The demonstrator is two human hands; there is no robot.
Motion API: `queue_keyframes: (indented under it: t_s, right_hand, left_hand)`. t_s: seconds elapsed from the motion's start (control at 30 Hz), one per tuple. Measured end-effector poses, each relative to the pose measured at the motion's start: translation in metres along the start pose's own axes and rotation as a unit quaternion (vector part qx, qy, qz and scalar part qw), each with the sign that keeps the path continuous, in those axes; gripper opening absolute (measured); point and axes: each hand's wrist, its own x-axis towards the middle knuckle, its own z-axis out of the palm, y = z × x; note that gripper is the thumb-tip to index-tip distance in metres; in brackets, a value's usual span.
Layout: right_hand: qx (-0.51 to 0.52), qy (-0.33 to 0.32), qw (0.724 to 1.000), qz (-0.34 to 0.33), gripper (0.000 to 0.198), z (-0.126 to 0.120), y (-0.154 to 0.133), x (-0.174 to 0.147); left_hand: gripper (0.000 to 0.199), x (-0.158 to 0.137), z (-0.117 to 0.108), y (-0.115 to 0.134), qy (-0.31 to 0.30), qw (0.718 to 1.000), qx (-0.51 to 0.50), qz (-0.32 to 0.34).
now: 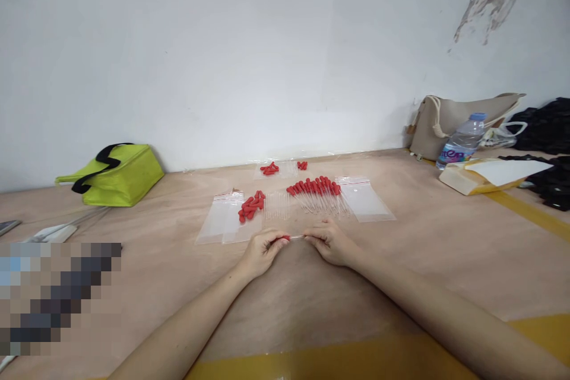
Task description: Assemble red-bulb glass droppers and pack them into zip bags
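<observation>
Between thumb and fingers, my left hand pinches a red rubber bulb. My right hand grips the other end of a thin clear dropper tube, which bridges the two hands and meets the bulb. Just beyond them lie loose red bulbs on clear zip bags. A row of bare clear tubes is beside those. To the right, several droppers with red bulbs lie side by side, next to another clear zip bag.
Farther back near the wall are two small groups of red bulbs. A lime-green bag stands at left. On the right are a beige bag, a water bottle and an open paper packet. Brown paper covers the table.
</observation>
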Motion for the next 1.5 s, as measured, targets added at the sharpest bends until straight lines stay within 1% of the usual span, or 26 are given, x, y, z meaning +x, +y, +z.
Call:
queue_keyframes:
  t_s: [0.17, 0.33, 0.4, 0.57, 0.8, 0.9, 1.03, 1.17, 1.23, 1.27, 1.33, 1.37, 1.43, 1.5]
  right_hand:
    - [-0.054, -0.015, 0.998, -0.001, 0.024, -0.001, 0.000, 0.000]
    - [-0.138, -0.008, 0.990, -0.035, 0.023, -0.001, 0.000, -0.001]
    - [-0.155, 0.001, 0.987, -0.049, 0.023, 0.000, -0.001, -0.003]
    - [-0.153, 0.017, 0.987, -0.056, 0.021, 0.003, -0.002, -0.004]
    - [-0.154, 0.016, 0.986, -0.058, 0.021, 0.009, -0.004, -0.004]
    - [-0.157, 0.008, 0.986, -0.061, 0.019, 0.009, -0.003, -0.004]
    - [-0.186, 0.009, 0.981, -0.054, 0.019, 0.008, -0.006, -0.001]
    - [-0.243, 0.000, 0.968, -0.061, 0.019, 0.007, -0.009, 0.001]
    - [-0.263, -0.007, 0.962, -0.071, 0.018, 0.006, -0.009, 0.001]
    - [-0.270, -0.009, 0.960, -0.070, 0.018, 0.005, -0.009, 0.001]
    - [-0.273, -0.003, 0.961, -0.041, 0.020, 0.001, -0.006, 0.004]
    - [-0.268, 0.008, 0.963, -0.007, 0.021, -0.003, -0.004, 0.006]
    - [-0.247, 0.039, 0.963, 0.096, 0.025, -0.011, 0.003, 0.016]
    - [-0.220, 0.066, 0.949, 0.217, 0.029, -0.019, 0.012, 0.030]
  left_hand:
    - [0.021, 0.000, 0.000, 0.005, -0.029, 0.999, 0.030, -0.001]
    - [0.022, -0.001, 0.000, 0.007, -0.050, 0.997, 0.057, 0.010]
    - [0.022, -0.001, 0.000, 0.007, -0.056, 0.996, 0.067, 0.012]
    - [0.021, 0.000, 0.000, 0.007, -0.060, 0.994, 0.085, 0.020]
    - [0.020, -0.002, 0.002, 0.007, -0.059, 0.993, 0.094, 0.032]
    - [0.021, -0.001, 0.001, 0.009, -0.064, 0.992, 0.096, 0.048]
    - [0.022, 0.003, -0.005, 0.003, -0.068, 0.987, 0.127, 0.071]
    - [0.022, 0.005, -0.007, -0.009, -0.081, 0.976, 0.164, 0.122]
    - [0.023, 0.004, -0.006, -0.012, -0.078, 0.974, 0.171, 0.125]
    - [0.025, 0.003, -0.005, -0.012, -0.065, 0.977, 0.169, 0.115]
    - [0.033, 0.002, -0.005, -0.012, -0.018, 0.985, 0.157, 0.072]
    - [0.040, 0.002, -0.005, -0.012, 0.011, 0.988, 0.149, 0.045]
    - [0.048, 0.002, -0.006, -0.012, 0.048, 0.990, 0.133, -0.003]
    - [0.043, 0.002, -0.008, -0.011, 0.040, 0.991, 0.128, -0.022]
